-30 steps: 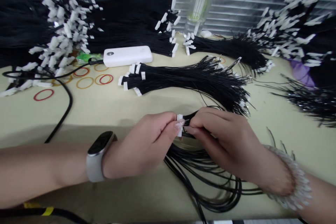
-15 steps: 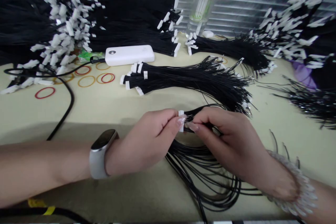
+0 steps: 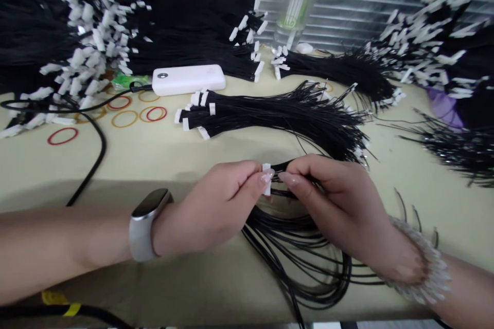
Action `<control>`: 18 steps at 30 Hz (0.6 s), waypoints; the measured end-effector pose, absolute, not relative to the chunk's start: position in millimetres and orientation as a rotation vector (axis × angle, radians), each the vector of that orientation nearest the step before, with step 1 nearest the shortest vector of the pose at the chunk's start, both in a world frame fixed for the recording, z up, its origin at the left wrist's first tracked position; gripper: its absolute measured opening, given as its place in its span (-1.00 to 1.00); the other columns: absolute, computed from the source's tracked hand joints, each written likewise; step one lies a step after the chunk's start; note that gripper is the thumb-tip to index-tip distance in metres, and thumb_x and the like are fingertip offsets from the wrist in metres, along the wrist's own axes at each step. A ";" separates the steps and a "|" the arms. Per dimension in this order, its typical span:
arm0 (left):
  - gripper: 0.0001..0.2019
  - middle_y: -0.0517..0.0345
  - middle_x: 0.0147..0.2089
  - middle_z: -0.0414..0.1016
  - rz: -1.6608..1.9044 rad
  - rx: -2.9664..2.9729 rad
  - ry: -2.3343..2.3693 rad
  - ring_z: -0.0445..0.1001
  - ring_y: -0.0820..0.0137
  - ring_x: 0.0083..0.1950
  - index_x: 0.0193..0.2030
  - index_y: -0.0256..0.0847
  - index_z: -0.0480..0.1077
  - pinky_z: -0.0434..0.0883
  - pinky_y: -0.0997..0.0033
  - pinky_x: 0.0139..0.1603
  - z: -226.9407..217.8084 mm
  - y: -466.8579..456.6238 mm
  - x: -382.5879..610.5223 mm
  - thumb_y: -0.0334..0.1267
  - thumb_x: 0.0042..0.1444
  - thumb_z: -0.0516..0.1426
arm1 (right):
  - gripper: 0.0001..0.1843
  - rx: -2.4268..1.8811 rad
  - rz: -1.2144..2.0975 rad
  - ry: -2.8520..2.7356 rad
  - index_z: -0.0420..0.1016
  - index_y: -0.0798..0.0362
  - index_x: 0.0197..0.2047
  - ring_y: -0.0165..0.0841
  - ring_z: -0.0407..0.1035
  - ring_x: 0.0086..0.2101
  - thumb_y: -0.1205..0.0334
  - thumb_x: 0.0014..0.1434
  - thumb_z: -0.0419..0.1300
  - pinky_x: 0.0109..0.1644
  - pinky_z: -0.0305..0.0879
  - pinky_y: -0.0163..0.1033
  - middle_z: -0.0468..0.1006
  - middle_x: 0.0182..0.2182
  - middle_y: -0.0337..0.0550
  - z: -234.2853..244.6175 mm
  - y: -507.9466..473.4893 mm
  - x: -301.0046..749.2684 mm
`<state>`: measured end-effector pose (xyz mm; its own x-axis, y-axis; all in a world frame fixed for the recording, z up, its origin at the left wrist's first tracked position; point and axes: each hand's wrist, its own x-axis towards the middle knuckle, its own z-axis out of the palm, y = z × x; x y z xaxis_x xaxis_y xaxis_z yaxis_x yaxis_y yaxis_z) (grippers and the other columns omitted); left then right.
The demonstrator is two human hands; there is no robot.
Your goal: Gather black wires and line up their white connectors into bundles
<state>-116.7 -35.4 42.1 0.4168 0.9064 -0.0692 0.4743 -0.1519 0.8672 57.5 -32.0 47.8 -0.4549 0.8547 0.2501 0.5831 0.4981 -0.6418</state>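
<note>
Between the thumb and fingers of my left hand (image 3: 224, 203) is a small white connector housing (image 3: 267, 188), held upright above the table. Black wires (image 3: 283, 166) run out of its right side. My right hand (image 3: 335, 205) pinches one or more of these thin wires just right of the housing; its fingers hide how many. Below both hands a loose loop of black wires (image 3: 301, 267) lies on the table, with a few bare wire ends (image 3: 415, 218) poking out beyond my right wrist.
Bundled black wires with white connectors (image 3: 270, 110) lie beyond my hands, and bigger piles (image 3: 88, 36) stand at the back left and right. A white power bank (image 3: 189, 79), rubber bands (image 3: 124, 119), a black cable (image 3: 101, 149) and a clear bottle (image 3: 295, 10) are also there.
My right hand has shifted slightly up and its fingertips have moved a little away from the connector housing. My left hand keeps its grip. The whole view has drifted slightly left.
</note>
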 end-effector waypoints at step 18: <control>-0.70 0.34 -0.60 0.12 0.667 1.632 1.197 0.10 0.63 -0.62 -0.54 -0.24 0.12 0.12 0.63 -0.62 47.9 -34.4 -115.9 -0.16 0.16 -0.14 | -0.98 -1.059 0.250 -2.363 0.27 0.05 -0.34 -0.58 0.21 -0.47 0.33 0.09 0.07 -0.42 0.14 -0.43 0.35 -0.47 -0.29 44.2 -27.1 60.9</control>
<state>-115.9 -34.4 47.9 0.3668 0.9239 -0.1085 0.3931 -0.0483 0.9182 60.9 -27.1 44.2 -0.5501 0.7362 0.3943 0.6375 0.6752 -0.3712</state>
